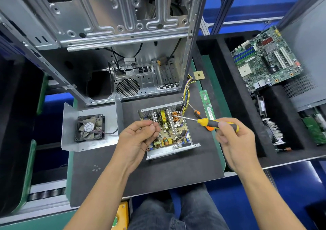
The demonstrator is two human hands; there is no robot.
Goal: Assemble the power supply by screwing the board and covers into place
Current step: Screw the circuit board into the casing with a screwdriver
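The open power supply (173, 148) lies on the black mat, its circuit board (173, 129) showing inside the metal shell. My left hand (137, 138) hovers over the board's left part and holds small screws in curled fingers. My right hand (232, 141) grips a yellow and black screwdriver (210, 122), whose shaft points left over the board's far right corner. A second orange-handled screwdriver (196, 113) lies on the mat behind it. The cover with the fan (90, 128) lies flat to the left. Several loose screws (96, 168) sit on the mat near me.
An empty computer case (105, 35) stands open behind the power supply, a wire bundle (187, 95) running from it. A memory stick (208, 106) and a CPU (199, 75) lie to the right. A motherboard (266, 58) and other parts fill the black tray on the right.
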